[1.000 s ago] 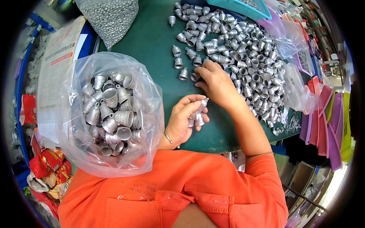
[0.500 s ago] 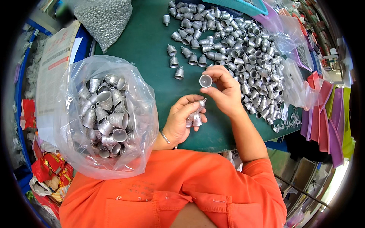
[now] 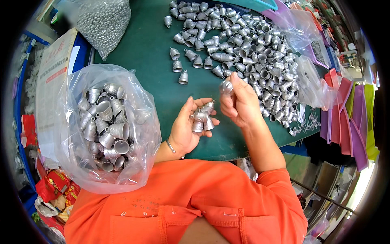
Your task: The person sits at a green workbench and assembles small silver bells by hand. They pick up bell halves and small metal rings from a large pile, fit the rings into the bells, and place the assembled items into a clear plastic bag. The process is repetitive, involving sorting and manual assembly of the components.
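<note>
In my left hand (image 3: pixel 181 127), palm up with the fingers curled, lie several small silver-grey metal bells (image 3: pixel 202 118). My right hand (image 3: pixel 245 102) pinches a single bell (image 3: pixel 226 87) between thumb and fingers, a little above the green table. These two hands are apart, the right one beside the near edge of a large heap of the same bells (image 3: pixel 268 61). Just beyond my left hand, a few loose bells (image 3: pixel 183 77) stand or lie separately on the tabletop. To the left, an open clear plastic bag (image 3: pixel 147 112) holds many more bells.
A clear bag of small silver beads (image 3: pixel 103 28) sits at the far left. Beside it is a printed paper-covered box (image 3: pixel 50 93). A teal tray (image 3: pixel 260 4) is behind the heap; plastic bags (image 3: pixel 313 89) and coloured strips (image 3: pixel 345 118) are at the right.
The bell in my right hand has turned from showing its open mouth to its rounded outside. My left fingers have loosened, exposing more bells. The view has shifted slightly.
</note>
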`<state>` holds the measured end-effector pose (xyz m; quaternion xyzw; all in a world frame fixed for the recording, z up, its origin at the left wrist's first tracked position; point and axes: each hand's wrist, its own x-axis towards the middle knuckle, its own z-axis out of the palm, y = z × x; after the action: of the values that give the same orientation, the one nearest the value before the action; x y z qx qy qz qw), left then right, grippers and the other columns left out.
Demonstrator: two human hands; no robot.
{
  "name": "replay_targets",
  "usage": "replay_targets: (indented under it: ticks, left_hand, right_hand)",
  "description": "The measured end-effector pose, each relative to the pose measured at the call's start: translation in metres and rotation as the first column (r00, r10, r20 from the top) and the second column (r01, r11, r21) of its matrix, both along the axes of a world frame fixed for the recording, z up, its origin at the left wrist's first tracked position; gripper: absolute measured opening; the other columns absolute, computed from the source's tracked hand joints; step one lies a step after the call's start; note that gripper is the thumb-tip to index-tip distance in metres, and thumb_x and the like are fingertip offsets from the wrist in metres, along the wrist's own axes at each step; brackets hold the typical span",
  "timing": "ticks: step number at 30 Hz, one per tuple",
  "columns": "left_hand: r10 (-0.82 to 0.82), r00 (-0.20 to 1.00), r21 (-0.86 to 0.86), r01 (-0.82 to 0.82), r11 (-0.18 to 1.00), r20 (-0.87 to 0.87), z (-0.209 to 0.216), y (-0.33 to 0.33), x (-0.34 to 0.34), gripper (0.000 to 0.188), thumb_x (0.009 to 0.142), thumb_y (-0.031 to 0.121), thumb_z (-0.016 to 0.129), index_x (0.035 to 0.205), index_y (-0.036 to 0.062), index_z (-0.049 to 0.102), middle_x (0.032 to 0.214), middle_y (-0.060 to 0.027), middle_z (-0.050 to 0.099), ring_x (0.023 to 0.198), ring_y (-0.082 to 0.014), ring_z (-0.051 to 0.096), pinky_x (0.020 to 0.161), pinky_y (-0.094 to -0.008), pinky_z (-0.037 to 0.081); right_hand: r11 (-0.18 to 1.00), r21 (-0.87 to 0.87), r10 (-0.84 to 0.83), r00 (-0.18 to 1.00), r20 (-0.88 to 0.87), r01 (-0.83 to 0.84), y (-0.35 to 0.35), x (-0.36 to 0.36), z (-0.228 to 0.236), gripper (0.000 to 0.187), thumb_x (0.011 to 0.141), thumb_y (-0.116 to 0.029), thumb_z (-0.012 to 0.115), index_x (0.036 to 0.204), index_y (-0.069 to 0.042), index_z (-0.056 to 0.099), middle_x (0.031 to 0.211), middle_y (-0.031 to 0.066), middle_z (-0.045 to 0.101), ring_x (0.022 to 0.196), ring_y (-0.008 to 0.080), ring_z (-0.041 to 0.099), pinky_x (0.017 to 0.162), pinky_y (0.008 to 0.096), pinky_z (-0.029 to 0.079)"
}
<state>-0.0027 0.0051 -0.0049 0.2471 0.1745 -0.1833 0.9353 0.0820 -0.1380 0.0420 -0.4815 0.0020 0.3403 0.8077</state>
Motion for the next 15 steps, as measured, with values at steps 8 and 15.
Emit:
replay_targets:
  ticks: [8, 15]
  left_hand:
    - [-0.12, 0.992, -0.115, 0.117, 0.986, -0.021, -0.002, 0.001, -0.002, 0.04, 0.088, 0.034, 0.042, 0.117, 0.0075, 0.049, 0.099, -0.0113, 0.058, 0.081, -0.0238, 0.061, 0.046, -0.0272, 0.045]
    - [-0.231, 0.972, -0.166, 0.236, 0.958, 0.051, -0.004, 0.004, -0.004, 0.035, 0.082, 0.015, 0.052, 0.116, 0.0085, 0.049, 0.097, -0.0102, 0.056, 0.079, -0.0217, 0.061, 0.045, -0.0246, 0.043]
  right_hand:
    - [0.75, -0.562, 0.535, 0.18, 0.826, 0.35, 0.035, 0.027, -0.005, 0.015, 0.073, 0.001, 0.059, 0.087, -0.005, 0.062, 0.09, 0.0077, 0.061, 0.08, 0.0288, 0.055, 0.068, 0.0339, 0.046]
    - [0.787, -0.54, 0.552, 0.047, 0.832, 0.298, 0.057, 0.05, -0.044, 0.03, 0.062, 0.005, 0.064, 0.091, -0.005, 0.061, 0.095, 0.0078, 0.059, 0.087, 0.029, 0.053, 0.074, 0.0364, 0.045]
